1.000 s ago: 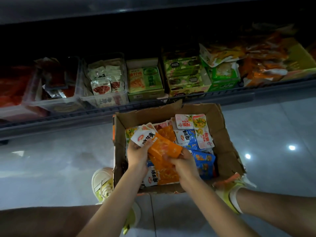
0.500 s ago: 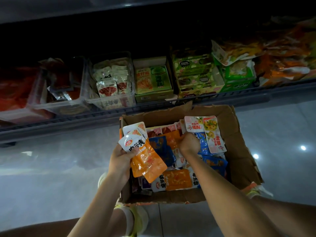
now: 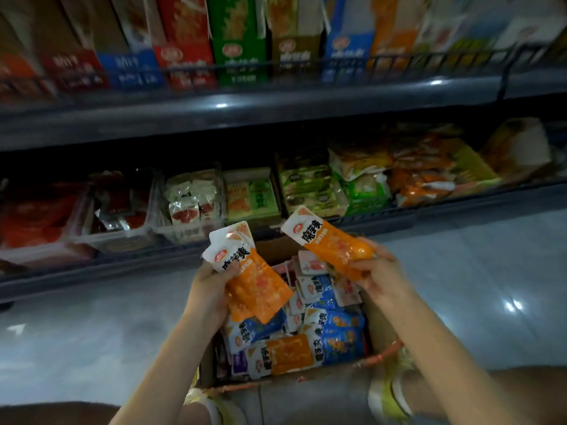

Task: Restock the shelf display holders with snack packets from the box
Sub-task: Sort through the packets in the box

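Pinching one glossy orange-and-white plastic snack packet (image 3: pixel 328 240) by its lower end above the brown cardboard box (image 3: pixel 276 250), the right hand (image 3: pixel 380 271) points its length toward the dark metal shelf (image 3: pixel 429 211) beyond the box; the left hand (image 3: pixel 211 289) clutches matching packets (image 3: pixel 254 280) above the box's left edge.

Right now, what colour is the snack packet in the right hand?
The glossy packet in the right hand is orange, white-topped; head view.

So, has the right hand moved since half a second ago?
Yes. The right hand has come up out of the box, toward its far right corner, and now grips an orange packet.
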Action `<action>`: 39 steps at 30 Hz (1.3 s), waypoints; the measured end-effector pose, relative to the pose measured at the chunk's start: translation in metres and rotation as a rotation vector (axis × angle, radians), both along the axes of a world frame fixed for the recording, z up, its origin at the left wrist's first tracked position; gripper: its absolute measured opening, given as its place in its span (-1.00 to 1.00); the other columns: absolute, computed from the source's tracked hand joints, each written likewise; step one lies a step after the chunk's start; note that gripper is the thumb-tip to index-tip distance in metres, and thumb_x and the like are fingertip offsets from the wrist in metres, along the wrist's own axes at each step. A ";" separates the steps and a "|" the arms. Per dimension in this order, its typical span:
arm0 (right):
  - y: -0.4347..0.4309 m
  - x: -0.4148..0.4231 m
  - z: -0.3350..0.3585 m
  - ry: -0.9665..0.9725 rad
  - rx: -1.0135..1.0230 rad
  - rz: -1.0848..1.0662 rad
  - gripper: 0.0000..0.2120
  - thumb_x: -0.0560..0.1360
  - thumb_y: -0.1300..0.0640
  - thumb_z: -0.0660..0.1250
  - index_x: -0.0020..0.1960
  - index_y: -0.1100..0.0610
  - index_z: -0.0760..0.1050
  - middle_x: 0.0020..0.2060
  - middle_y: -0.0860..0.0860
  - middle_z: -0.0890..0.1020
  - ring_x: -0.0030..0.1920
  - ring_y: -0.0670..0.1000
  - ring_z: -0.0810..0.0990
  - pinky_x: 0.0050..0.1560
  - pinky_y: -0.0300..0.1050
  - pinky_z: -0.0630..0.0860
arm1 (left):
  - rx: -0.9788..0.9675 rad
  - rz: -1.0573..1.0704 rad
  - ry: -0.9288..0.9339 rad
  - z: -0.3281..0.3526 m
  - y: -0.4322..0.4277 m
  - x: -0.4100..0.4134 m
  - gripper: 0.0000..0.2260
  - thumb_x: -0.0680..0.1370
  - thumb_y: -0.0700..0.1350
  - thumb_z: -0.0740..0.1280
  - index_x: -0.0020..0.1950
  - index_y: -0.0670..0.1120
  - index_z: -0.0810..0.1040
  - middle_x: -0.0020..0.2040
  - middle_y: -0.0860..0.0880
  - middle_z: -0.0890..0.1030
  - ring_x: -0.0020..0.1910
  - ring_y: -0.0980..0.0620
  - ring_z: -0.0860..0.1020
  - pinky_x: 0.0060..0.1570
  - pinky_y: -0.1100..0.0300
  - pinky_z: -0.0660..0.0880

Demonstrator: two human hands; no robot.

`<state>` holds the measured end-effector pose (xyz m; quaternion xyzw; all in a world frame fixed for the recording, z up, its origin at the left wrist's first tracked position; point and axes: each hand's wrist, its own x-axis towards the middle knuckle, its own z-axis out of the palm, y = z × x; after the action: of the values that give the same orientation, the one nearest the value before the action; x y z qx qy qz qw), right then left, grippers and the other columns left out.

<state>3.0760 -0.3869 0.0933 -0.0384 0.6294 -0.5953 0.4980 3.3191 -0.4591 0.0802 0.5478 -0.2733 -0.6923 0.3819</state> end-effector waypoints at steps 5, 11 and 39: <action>0.006 -0.026 0.096 -0.051 -0.213 -0.039 -0.76 0.52 0.43 0.20 0.15 0.25 0.44 -0.09 0.16 0.61 -0.21 0.07 0.65 -0.30 -0.08 0.60 | -0.268 -0.083 -0.043 0.094 -0.013 -0.051 -0.78 0.56 -0.30 0.27 0.21 -0.18 0.49 0.06 -0.15 0.62 0.02 -0.14 0.59 -0.09 0.04 0.54; -0.016 -0.055 0.195 -0.196 -0.429 0.062 -0.81 0.57 0.41 0.09 -0.06 0.29 0.47 -0.39 0.08 0.67 -0.41 -0.04 0.66 -0.43 -0.24 0.57 | -0.561 -0.095 0.028 0.203 -0.040 -0.096 -0.78 0.55 -0.28 0.31 0.15 -0.07 0.45 0.03 -0.05 0.63 -0.06 0.01 0.61 -0.13 0.12 0.53; -0.247 -0.167 0.219 1.632 0.010 0.157 -0.77 0.43 -0.12 0.41 -0.11 0.05 0.62 -0.12 -0.04 0.64 -0.02 0.00 0.54 0.13 0.00 0.44 | -0.753 -0.036 -0.070 0.285 -0.217 -0.226 -0.77 0.55 -0.16 0.35 0.17 -0.08 0.41 -0.13 0.06 0.55 -0.26 0.16 0.55 -0.43 0.31 0.45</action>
<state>2.9086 -0.6338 0.3124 -0.5012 0.7917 -0.3408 -0.0766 3.0932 -0.6760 0.3648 0.3877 -0.5311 -0.5306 0.5349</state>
